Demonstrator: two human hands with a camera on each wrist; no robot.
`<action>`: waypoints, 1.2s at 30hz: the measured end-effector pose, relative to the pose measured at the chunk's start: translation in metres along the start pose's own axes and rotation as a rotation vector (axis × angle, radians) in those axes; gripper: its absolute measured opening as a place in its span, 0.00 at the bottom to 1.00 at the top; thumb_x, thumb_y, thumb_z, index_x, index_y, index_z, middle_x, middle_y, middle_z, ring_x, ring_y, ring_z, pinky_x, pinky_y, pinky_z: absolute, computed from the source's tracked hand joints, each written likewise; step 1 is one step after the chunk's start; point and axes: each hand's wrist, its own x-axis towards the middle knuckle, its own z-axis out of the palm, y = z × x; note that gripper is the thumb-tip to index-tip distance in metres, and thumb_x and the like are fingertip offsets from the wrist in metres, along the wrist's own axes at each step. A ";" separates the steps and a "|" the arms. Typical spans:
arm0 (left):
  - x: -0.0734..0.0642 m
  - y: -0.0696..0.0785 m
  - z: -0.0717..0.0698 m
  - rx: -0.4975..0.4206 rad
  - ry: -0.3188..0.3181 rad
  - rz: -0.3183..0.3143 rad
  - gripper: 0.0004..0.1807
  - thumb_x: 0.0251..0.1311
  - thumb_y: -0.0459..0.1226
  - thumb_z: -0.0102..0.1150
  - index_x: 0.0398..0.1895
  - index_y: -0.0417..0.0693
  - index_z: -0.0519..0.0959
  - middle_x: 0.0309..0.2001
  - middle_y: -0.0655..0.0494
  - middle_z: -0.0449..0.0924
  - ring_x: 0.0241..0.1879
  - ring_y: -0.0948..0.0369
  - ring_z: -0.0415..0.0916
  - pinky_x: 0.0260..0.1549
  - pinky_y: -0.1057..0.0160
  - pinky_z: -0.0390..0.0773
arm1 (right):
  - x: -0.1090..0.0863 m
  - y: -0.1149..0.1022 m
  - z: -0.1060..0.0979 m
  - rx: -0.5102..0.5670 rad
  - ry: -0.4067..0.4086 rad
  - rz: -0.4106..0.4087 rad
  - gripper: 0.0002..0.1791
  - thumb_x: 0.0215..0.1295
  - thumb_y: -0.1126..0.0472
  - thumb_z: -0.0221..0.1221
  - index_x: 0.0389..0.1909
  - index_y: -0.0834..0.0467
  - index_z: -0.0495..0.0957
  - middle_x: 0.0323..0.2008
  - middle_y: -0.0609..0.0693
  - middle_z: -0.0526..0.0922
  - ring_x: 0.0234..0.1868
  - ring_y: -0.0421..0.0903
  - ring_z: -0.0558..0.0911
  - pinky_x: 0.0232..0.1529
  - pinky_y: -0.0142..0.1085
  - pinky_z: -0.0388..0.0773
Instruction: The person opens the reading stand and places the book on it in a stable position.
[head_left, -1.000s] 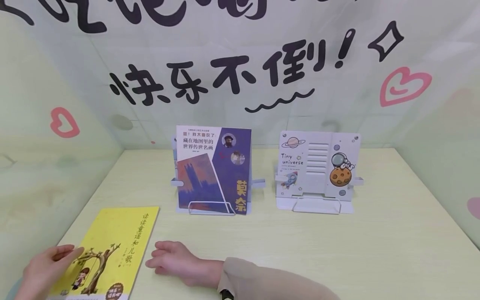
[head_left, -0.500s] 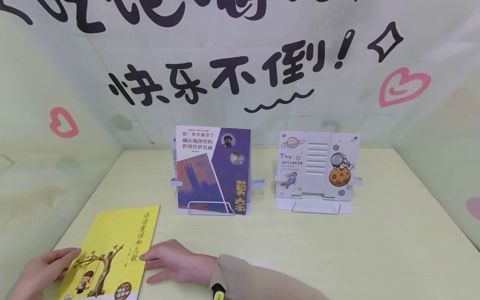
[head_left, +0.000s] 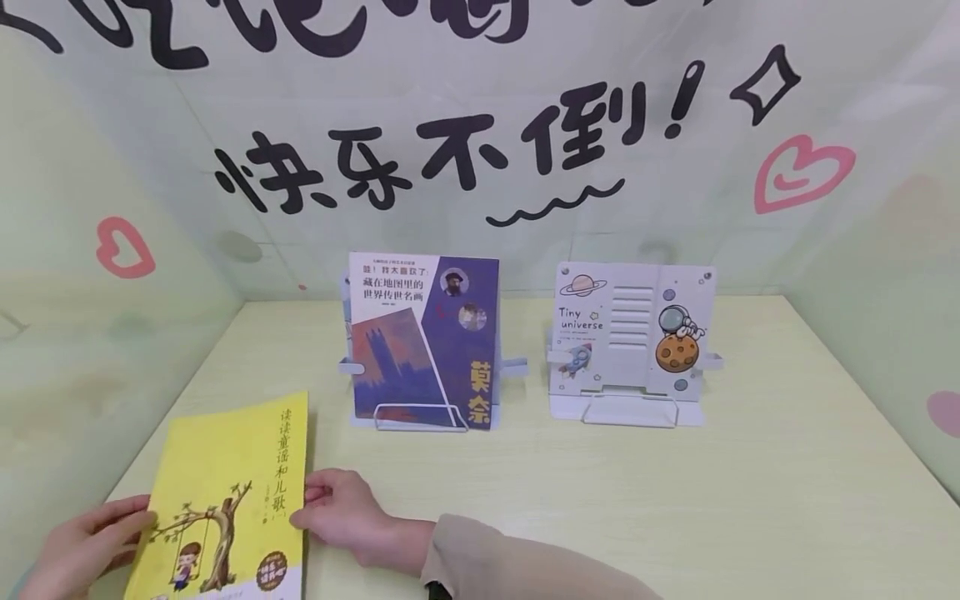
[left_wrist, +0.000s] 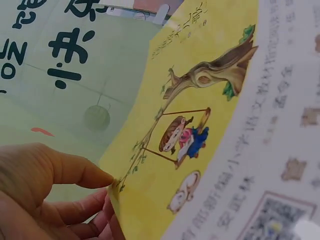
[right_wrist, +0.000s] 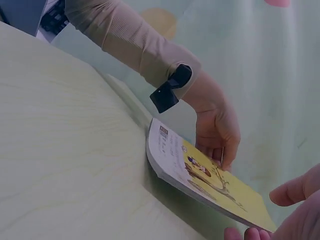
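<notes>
A yellow paperback book [head_left: 225, 458], with a tree and a child on a swing on its cover, is lifted and tilted at the front left, its far edge raised. My left hand [head_left: 93, 542] pinches its left edge, thumb on the cover and fingers beneath, as the left wrist view shows of the book [left_wrist: 200, 120]. My right hand [head_left: 360, 517] holds the opposite edge with the thumb at the cover. In the right wrist view, fingers of the right hand [right_wrist: 300, 210] lie under the book [right_wrist: 210, 175], and a gap shows between it and the tabletop.
A blue-and-white book [head_left: 457, 350] stands upright on a book stand [head_left: 513, 367] at the back middle. To its right stands a white stand [head_left: 637, 333] with space pictures and no book. Printed curtain walls [head_left: 300, 83] close off the pale wooden table [head_left: 562, 500].
My right hand has come to the book's right edge and taken hold. The book has risen from the table, its far edge tilting up. My left hand stays at the left edge.
</notes>
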 end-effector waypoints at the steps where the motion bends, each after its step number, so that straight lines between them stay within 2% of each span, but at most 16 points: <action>1: -0.002 0.004 0.002 -0.022 0.024 0.002 0.35 0.63 0.47 0.55 0.61 0.25 0.61 0.29 0.67 0.76 0.25 0.68 0.74 0.29 0.60 0.81 | 0.000 -0.002 -0.002 -0.025 0.014 -0.047 0.21 0.48 0.77 0.62 0.46 0.64 0.78 0.29 0.43 0.72 0.28 0.35 0.72 0.31 0.28 0.76; 3: -0.006 0.013 0.004 -0.076 0.065 0.008 0.30 0.64 0.46 0.54 0.60 0.31 0.65 0.27 0.72 0.74 0.25 0.71 0.73 0.28 0.62 0.80 | -0.001 -0.006 -0.008 -0.092 0.031 -0.158 0.23 0.47 0.77 0.62 0.48 0.65 0.77 0.30 0.41 0.72 0.30 0.33 0.72 0.33 0.25 0.74; 7: -0.021 0.036 0.010 -0.152 0.084 0.055 0.20 0.64 0.46 0.53 0.55 0.47 0.69 0.26 0.80 0.71 0.26 0.73 0.72 0.26 0.65 0.78 | -0.002 -0.012 -0.026 -0.243 0.043 -0.398 0.23 0.49 0.76 0.61 0.49 0.66 0.76 0.33 0.41 0.73 0.35 0.31 0.74 0.39 0.22 0.72; 9: -0.029 0.048 0.013 -0.191 0.078 0.087 0.13 0.63 0.45 0.54 0.49 0.55 0.71 0.26 0.81 0.71 0.27 0.73 0.72 0.26 0.66 0.77 | -0.002 -0.015 -0.034 -0.269 0.046 -0.487 0.23 0.49 0.77 0.60 0.50 0.67 0.76 0.35 0.44 0.74 0.37 0.31 0.74 0.40 0.22 0.73; 11: -0.036 0.059 0.017 -0.269 0.067 0.122 0.08 0.62 0.44 0.56 0.43 0.58 0.74 0.26 0.79 0.73 0.26 0.72 0.72 0.25 0.67 0.77 | -0.002 -0.019 -0.043 -0.257 0.040 -0.535 0.24 0.49 0.78 0.58 0.52 0.69 0.74 0.37 0.46 0.74 0.38 0.32 0.75 0.39 0.22 0.74; 13: -0.042 0.069 0.021 -0.380 0.042 0.159 0.04 0.60 0.41 0.60 0.34 0.63 0.76 0.26 0.76 0.75 0.26 0.70 0.73 0.24 0.68 0.77 | -0.002 -0.024 -0.052 -0.229 0.038 -0.552 0.25 0.50 0.79 0.57 0.53 0.69 0.74 0.38 0.48 0.74 0.39 0.33 0.75 0.37 0.22 0.75; 15: -0.045 0.078 0.027 -0.493 0.018 0.204 0.07 0.57 0.39 0.63 0.28 0.65 0.78 0.26 0.72 0.77 0.26 0.69 0.74 0.23 0.68 0.77 | -0.003 -0.031 -0.061 -0.200 0.037 -0.557 0.25 0.50 0.80 0.56 0.54 0.69 0.73 0.39 0.50 0.73 0.39 0.33 0.75 0.36 0.22 0.77; 17: -0.048 0.088 0.033 -0.558 -0.006 0.247 0.08 0.55 0.36 0.65 0.27 0.64 0.79 0.26 0.70 0.79 0.25 0.69 0.75 0.22 0.68 0.78 | -0.006 -0.040 -0.071 -0.185 0.051 -0.558 0.26 0.50 0.80 0.56 0.54 0.69 0.73 0.39 0.51 0.73 0.39 0.36 0.76 0.37 0.23 0.77; 19: -0.051 0.098 0.040 -0.585 -0.018 0.285 0.08 0.54 0.35 0.65 0.28 0.62 0.80 0.26 0.69 0.80 0.26 0.69 0.76 0.22 0.68 0.78 | -0.009 -0.048 -0.082 -0.170 0.058 -0.556 0.26 0.50 0.80 0.56 0.55 0.68 0.73 0.39 0.51 0.74 0.39 0.37 0.77 0.39 0.24 0.77; 22: -0.054 0.116 0.052 -0.610 -0.029 0.340 0.08 0.55 0.33 0.64 0.31 0.59 0.80 0.27 0.67 0.80 0.26 0.68 0.77 0.22 0.68 0.78 | -0.012 -0.058 -0.099 -0.153 0.077 -0.556 0.26 0.51 0.80 0.56 0.55 0.68 0.73 0.40 0.53 0.74 0.40 0.41 0.77 0.40 0.26 0.77; 27: -0.061 0.144 0.072 -0.643 -0.071 0.468 0.09 0.56 0.30 0.63 0.33 0.55 0.79 0.28 0.64 0.80 0.27 0.66 0.76 0.23 0.68 0.79 | -0.016 -0.067 -0.129 -0.162 0.102 -0.584 0.27 0.51 0.80 0.55 0.56 0.68 0.72 0.43 0.57 0.75 0.42 0.46 0.77 0.39 0.29 0.78; 36: -0.079 0.197 0.106 -0.564 -0.133 0.581 0.10 0.57 0.28 0.60 0.40 0.49 0.74 0.33 0.59 0.75 0.29 0.65 0.76 0.26 0.68 0.80 | -0.029 -0.077 -0.185 -0.129 0.154 -0.615 0.30 0.52 0.82 0.53 0.59 0.68 0.69 0.45 0.60 0.75 0.44 0.51 0.76 0.44 0.34 0.78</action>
